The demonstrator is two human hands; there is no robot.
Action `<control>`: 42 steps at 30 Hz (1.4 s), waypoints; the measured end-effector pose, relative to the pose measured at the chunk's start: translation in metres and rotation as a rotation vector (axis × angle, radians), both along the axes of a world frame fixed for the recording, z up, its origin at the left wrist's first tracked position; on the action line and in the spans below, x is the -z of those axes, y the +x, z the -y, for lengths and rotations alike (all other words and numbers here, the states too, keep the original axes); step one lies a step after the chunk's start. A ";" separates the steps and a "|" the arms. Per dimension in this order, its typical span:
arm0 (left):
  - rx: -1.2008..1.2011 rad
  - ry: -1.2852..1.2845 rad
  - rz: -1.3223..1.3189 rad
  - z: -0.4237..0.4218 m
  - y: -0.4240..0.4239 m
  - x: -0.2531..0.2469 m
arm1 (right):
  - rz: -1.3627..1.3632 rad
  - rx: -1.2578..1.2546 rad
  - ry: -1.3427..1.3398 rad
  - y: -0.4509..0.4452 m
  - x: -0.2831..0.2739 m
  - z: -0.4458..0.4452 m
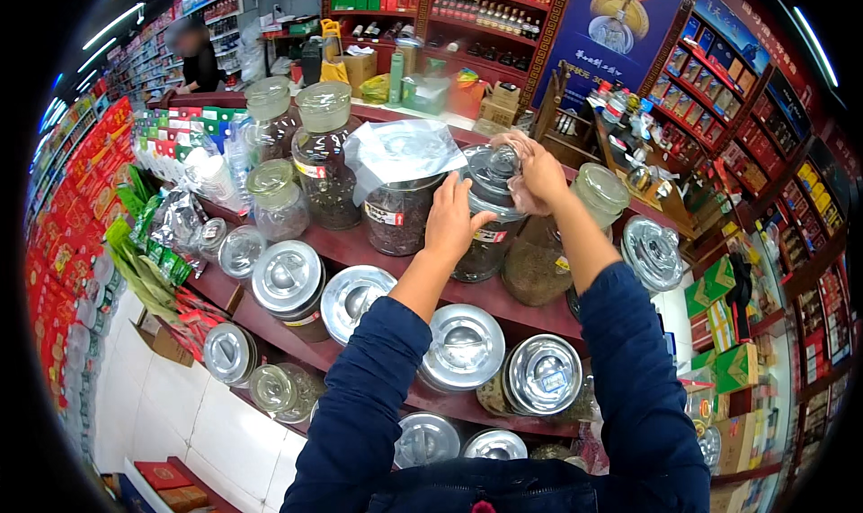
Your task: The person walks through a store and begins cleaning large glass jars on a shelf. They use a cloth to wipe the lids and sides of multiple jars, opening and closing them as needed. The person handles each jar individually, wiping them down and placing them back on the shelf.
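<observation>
On the top step of a dark red tiered stand, my right hand point(541, 169) grips a pinkish cloth point(524, 190) against the knobbed glass lid point(495, 169) of a large glass jar point(480, 257) with dark contents. My left hand point(453, 219) rests at the left side of that lid, fingers apart, holding nothing. Just left stands another jar of dark loose goods point(398, 224), a clear plastic sheet point(404, 150) lying over its top. To the right, a stoppered glass jar point(537, 267) holds brownish contents, partly behind my right forearm.
Tall stoppered jars point(323, 155) stand at the left of the top step. Below are several metal-lidded jars point(462, 348). A round glass lid or jar point(651, 253) is at the right. A person point(199, 61) stands far left behind the stand, near packed shelves.
</observation>
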State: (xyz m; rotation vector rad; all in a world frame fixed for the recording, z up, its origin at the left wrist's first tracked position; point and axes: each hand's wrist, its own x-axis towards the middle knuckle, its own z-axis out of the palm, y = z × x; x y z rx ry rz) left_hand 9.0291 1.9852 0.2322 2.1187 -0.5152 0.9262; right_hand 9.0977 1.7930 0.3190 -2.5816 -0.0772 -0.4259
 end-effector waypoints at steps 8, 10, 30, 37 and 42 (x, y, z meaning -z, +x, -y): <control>0.046 -0.059 -0.074 0.000 0.005 0.001 | 0.443 -0.018 -0.532 -0.095 0.026 -0.047; 0.076 -0.089 -0.081 0.004 0.000 -0.001 | 0.412 -0.075 -0.633 -0.099 0.007 -0.057; 0.275 -0.094 0.017 -0.001 -0.047 0.009 | 0.062 0.069 -0.811 0.057 -0.025 -0.118; 0.279 0.128 -0.020 0.006 -0.058 0.010 | -0.330 0.134 -0.672 0.069 -0.039 -0.106; 0.282 0.158 -0.152 0.010 -0.060 0.010 | 0.007 -0.202 -0.750 0.053 0.001 -0.105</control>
